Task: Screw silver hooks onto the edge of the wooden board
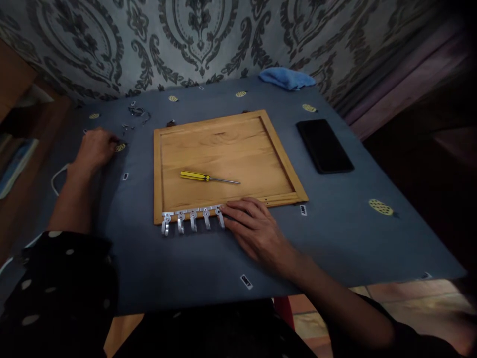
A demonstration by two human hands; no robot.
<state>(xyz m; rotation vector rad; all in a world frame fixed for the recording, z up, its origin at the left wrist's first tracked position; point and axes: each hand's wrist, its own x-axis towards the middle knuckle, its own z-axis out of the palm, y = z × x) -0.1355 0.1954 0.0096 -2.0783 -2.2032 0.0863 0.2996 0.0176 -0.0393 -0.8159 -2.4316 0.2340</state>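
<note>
A wooden panel with a raised border [283,154] lies on the table. Along its near edge runs a silver hook rail [194,217] with several hooks hanging over the side. My right hand [257,231] has its fingertips on the rail's right end, holding it against the wood. A screwdriver with a yellow handle [196,176] rests across the panel, its tip to the right. My left hand [96,149] is on the table left of the panel, fingers curled down; whatever they hold is hidden. Just beyond it lie several small metal pieces, perhaps screws [127,128].
A black phone or tablet [325,145] lies right of the panel. At the back sits a folded blue cloth [286,78] by the patterned curtain [201,40]. More small dark metal bits [137,111] are at the back left. A white cable [57,176] passes near my left forearm.
</note>
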